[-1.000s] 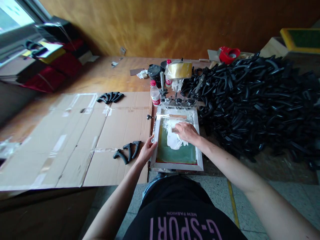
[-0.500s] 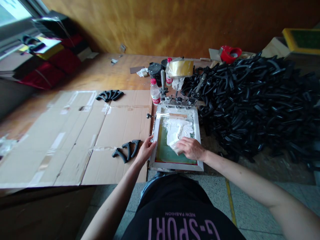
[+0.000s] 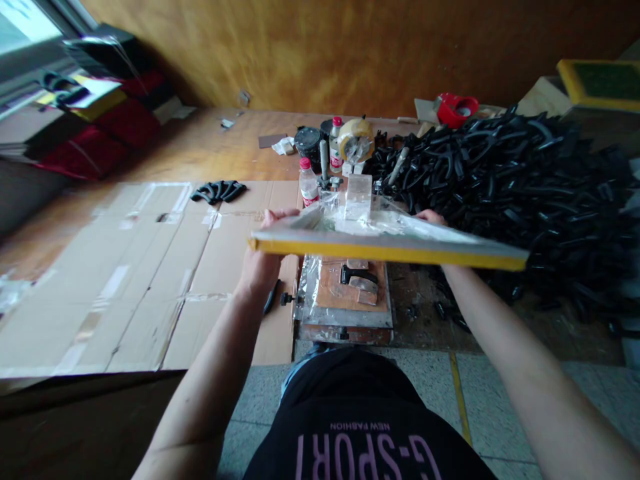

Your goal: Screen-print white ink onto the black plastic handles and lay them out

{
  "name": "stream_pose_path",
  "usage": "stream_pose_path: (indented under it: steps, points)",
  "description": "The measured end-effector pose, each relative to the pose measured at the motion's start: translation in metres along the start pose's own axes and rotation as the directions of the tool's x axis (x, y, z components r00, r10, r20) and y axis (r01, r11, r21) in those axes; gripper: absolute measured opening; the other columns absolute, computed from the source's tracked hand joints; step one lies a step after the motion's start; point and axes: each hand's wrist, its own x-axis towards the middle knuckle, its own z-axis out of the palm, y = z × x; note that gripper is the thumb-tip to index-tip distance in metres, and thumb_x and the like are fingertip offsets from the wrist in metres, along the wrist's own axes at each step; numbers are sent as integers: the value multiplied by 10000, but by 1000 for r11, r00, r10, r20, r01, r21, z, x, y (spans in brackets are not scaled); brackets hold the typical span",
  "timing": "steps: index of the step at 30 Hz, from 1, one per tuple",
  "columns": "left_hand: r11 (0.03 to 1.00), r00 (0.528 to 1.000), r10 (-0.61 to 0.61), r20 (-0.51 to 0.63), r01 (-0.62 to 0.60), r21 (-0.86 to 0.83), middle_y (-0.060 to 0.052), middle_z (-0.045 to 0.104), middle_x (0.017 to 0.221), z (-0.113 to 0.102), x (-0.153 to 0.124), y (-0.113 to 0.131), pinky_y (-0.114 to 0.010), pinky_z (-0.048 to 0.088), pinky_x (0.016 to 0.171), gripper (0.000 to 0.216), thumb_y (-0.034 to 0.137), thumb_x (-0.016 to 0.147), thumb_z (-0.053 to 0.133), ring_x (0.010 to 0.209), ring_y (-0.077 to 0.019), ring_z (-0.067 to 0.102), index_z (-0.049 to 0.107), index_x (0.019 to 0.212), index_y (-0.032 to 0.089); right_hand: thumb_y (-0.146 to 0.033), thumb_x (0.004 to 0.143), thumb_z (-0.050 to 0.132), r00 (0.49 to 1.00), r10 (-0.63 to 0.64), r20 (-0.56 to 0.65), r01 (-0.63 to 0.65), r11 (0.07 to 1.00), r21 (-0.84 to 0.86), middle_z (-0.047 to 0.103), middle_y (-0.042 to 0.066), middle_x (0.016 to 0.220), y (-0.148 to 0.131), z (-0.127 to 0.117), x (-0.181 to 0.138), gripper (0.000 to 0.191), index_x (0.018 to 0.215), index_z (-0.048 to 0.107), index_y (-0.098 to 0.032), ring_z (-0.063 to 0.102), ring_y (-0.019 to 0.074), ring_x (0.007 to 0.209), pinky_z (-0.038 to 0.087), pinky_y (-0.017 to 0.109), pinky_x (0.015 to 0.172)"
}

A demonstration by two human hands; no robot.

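Our left hand [image 3: 262,267] grasps the left side of the printing frame [image 3: 390,254], with the thumb above the rim and the palm below it. Our right hand [image 3: 431,217] is also grasping this frame, on its right side; we see the fingers above the rim, but the middle of this hand is hidden behind it. The frame is tilted, its yellow near edge raised toward us, and its far part is close to the clamps at the back. On its upper side we see white paste and one pale block [image 3: 359,193]. Below the frame, and apart from it, there is a brown plate [image 3: 327,295], on which one black curved part [image 3: 363,275] is lying. To the left, cardboard [image 3: 220,260] covers the worktop [image 3: 240,143], and a group of black pieces [image 3: 219,192] lies on its far portion; one more piece is mostly covered by our left arm. A bottle with red cap [image 3: 309,183] stands just behind the frame, and a big pile of black parts [image 3: 520,200] is at the right.
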Motion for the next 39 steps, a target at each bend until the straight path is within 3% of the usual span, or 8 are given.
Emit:
stream_pose_path:
  steps: [7, 10, 13, 16, 20, 24, 33, 39]
  points:
    - [984, 988, -138, -67, 129, -120, -87, 720, 933, 37, -10, -34, -244, 530, 602, 575, 688, 873, 426, 782, -159, 689, 575, 1149, 206, -345, 885, 645, 856, -269, 442, 378, 908, -179, 676, 125, 966, -39, 71, -98, 199, 855, 650, -148, 605, 224, 963, 439, 313, 855]
    - [803, 803, -575, 156, 590, -81, -156, 719, 1073, 49, -62, -82, -324, 562, 617, 604, 682, 801, 565, 879, -251, 708, 603, 1136, 181, -318, 962, 520, 890, -214, 402, 310, 932, -189, 686, 125, 908, -74, 74, -123, 208, 956, 625, -139, 617, 229, 905, 437, 318, 807]
    - [685, 707, -689, 162, 708, -173, -154, 708, 1107, 45, -99, -115, -348, 578, 708, 525, 639, 822, 570, 958, -261, 697, 627, 1059, 174, -299, 972, 503, 790, -498, 359, 530, 848, 12, 687, 101, 951, -98, 72, -143, 187, 950, 617, -153, 599, 212, 965, 427, 304, 844]
    - [721, 732, -680, -34, 660, -209, -122, 721, 1002, -1, -109, -129, -289, 566, 649, 413, 544, 878, 535, 814, -205, 709, 622, 982, 154, -266, 977, 492, 673, -638, 374, 645, 754, 125, 696, 61, 958, -83, 64, -134, 198, 867, 637, -187, 598, 171, 958, 422, 271, 846]
    - [737, 634, -589, -501, 676, -11, -94, 717, 873, -116, -114, -150, -274, 564, 610, 385, 488, 944, 387, 619, -152, 674, 579, 948, 154, -168, 942, 453, 955, -48, 292, 176, 885, -431, 711, 165, 956, 1, 38, -85, 222, 951, 672, -134, 623, 243, 924, 426, 338, 776]
    - [502, 487, -590, -644, 846, 180, -120, 670, 661, -194, -123, -179, -354, 574, 587, 450, 543, 908, 356, 619, -261, 691, 574, 894, 150, -84, 875, 446, 954, 205, 217, -26, 781, -624, 708, 231, 953, 73, 29, -67, 305, 1120, 628, -78, 603, 313, 988, 406, 401, 785]
    - [161, 565, -634, -527, 764, 625, -108, 535, 397, -200, -61, -148, -326, 401, 367, 583, 693, 798, 433, 375, -260, 540, 590, 643, 153, -193, 952, 378, 999, 48, 22, -35, 912, -409, 675, 199, 1092, 74, 39, -95, 366, 1264, 552, -110, 580, 309, 1046, 406, 425, 886]
    - [866, 976, -187, -112, 217, 450, -15, 640, 616, -80, 12, -62, -231, 433, 468, 590, 710, 827, 459, 441, -116, 534, 616, 1028, 178, -141, 976, 351, 841, -475, 259, 503, 863, -52, 629, 77, 1233, -4, 64, -113, 435, 1356, 543, -227, 605, 186, 1051, 467, 282, 887]
